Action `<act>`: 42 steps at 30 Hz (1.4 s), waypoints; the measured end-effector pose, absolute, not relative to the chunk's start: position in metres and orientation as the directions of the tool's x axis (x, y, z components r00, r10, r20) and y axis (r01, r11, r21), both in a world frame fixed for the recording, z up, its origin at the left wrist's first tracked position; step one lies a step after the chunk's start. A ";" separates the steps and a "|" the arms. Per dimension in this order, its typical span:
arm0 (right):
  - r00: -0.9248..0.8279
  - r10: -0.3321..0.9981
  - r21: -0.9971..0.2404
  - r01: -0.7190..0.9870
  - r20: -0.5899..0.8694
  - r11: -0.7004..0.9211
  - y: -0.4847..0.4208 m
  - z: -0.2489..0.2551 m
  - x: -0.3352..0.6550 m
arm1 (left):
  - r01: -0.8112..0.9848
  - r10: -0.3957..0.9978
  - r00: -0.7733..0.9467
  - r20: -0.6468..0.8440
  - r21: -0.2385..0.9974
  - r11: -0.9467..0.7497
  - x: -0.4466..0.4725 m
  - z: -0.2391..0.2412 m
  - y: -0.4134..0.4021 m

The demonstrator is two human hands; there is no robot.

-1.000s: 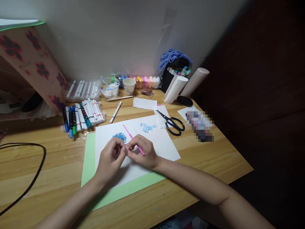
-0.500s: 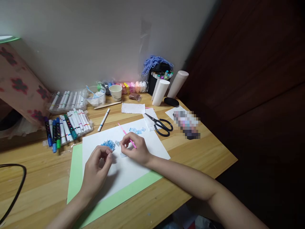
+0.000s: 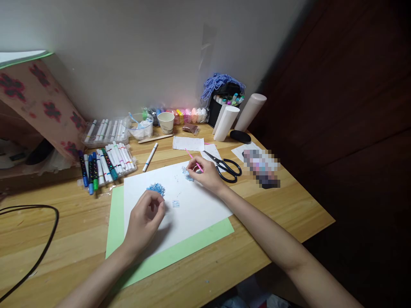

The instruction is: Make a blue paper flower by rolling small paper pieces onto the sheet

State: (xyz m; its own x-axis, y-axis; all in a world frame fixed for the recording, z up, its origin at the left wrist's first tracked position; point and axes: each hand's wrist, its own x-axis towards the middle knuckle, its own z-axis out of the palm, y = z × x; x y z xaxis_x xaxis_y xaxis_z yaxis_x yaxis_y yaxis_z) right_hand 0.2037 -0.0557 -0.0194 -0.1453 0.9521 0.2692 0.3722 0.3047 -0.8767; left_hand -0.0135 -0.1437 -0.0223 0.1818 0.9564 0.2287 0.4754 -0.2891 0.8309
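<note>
My right hand (image 3: 205,174) is closed around a slim pink stick-like tool (image 3: 199,166). Its fingertips are at a cluster of pale blue paper pieces (image 3: 186,174) near the far edge of a white sheet (image 3: 199,209). My left hand (image 3: 144,220) hovers low over the sheet, thumb and fingers curled together; whatever they may pinch is hidden. Just beyond those fingers is a fluffy blue heap of fine shreds (image 3: 156,188). A small blue-striped paper square (image 3: 175,204) lies between the hands.
Green paper (image 3: 180,252) lies under the sheet. Black-handled scissors (image 3: 228,169) rest right of my right hand. Markers (image 3: 105,164) fill the left side, with a loose marker (image 3: 150,157) nearby. Behind stand a paper cup (image 3: 166,122) and white bottles (image 3: 227,124). A black cable (image 3: 53,231) curves at left.
My right hand has moved away from my left hand, toward the sheet's far edge, with the pink tool. The paper square is now uncovered. My left hand keeps its curled pose; the view has shifted.
</note>
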 end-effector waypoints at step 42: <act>-0.752 0.653 -0.771 0.362 0.091 0.524 -0.086 -0.007 0.191 | 0.690 0.745 0.561 0.360 0.294 -0.662 -0.007 -0.029 -0.143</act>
State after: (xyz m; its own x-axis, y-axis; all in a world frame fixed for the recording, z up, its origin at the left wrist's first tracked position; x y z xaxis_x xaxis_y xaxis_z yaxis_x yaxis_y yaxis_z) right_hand 0.1905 -0.0858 -0.0073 -0.7520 0.6528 0.0911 0.3618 0.5244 -0.7708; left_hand -0.0070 -0.1432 -0.0287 0.5611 0.7453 0.3602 0.6897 -0.6615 0.2943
